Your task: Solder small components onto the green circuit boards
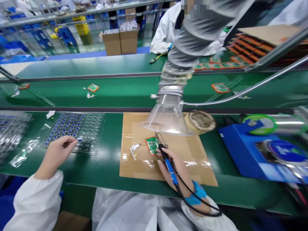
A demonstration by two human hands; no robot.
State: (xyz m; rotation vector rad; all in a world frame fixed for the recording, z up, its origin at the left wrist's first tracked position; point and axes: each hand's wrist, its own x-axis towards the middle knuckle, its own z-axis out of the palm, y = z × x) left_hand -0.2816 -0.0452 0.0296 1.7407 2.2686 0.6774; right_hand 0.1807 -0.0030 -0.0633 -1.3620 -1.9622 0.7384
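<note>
My left hand [60, 150] is over the near side of a clear plastic tray [97, 123], which holds rows of small blue-topped parts. Its thumb and forefinger are pinched together, with a small blue-and-white part [79, 139] at the tips. My right hand [175, 166] is closed around a soldering iron [170, 167] with a blue and black handle. The iron points away from me, beside a green circuit board [152, 145] with an orange edge. Thin wires join the board to a white connector piece [133, 150]. A blue strap [196, 193] circles my right wrist.
A taped cardboard sheet [137, 168] lies under the board. Above it hangs a clear fume hood [167, 117] on a grey duct. To the right are a round pot [201, 121] and a blue solder station [237, 150]. Boards lie on the green conveyor [125, 91]; a co-worker [163, 35] sits beyond.
</note>
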